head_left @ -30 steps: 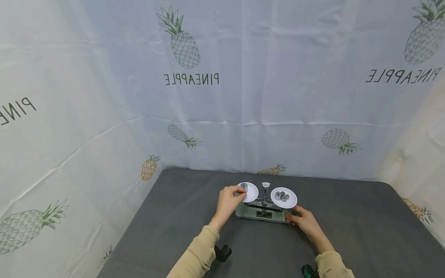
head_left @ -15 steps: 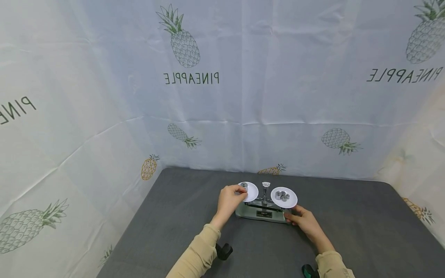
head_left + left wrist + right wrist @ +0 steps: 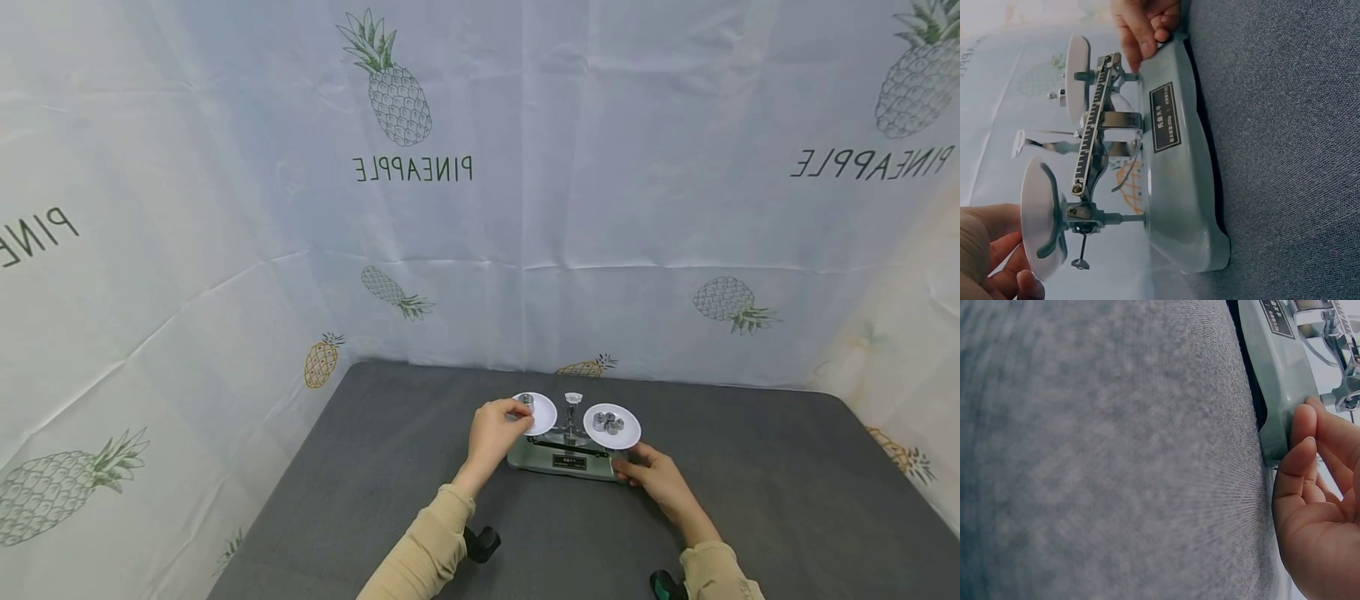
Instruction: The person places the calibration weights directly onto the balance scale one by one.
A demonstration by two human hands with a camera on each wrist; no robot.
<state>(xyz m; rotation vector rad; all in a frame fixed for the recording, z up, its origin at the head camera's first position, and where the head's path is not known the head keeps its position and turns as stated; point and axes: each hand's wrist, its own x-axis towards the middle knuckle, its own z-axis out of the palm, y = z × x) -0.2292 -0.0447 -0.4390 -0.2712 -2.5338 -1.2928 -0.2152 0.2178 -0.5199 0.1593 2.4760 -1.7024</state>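
A pale green balance scale [image 3: 536, 457] with two white pans stands at the table's far side. At the left pan [image 3: 546, 417], my left hand [image 3: 491, 435] pinches a metal weight [image 3: 527, 401] between thumb and finger; its lower part is covered by the fingertips. In the left wrist view the pan's edge hides that weight, with my fingers bent behind it. Several metal weights [image 3: 609, 423] rest on the right pan [image 3: 632, 427]. My right hand [image 3: 662, 480] holds the right end of the scale's base [image 3: 1282, 387], thumb and fingers curled against it.
The scale rests on a dark grey tabletop [image 3: 360, 467]. Behind it hangs a pale cloth [image 3: 480, 217] printed with pineapples. A black piece [image 3: 482, 545] shows by the left sleeve, and another black and green one [image 3: 663, 585] by the right sleeve.
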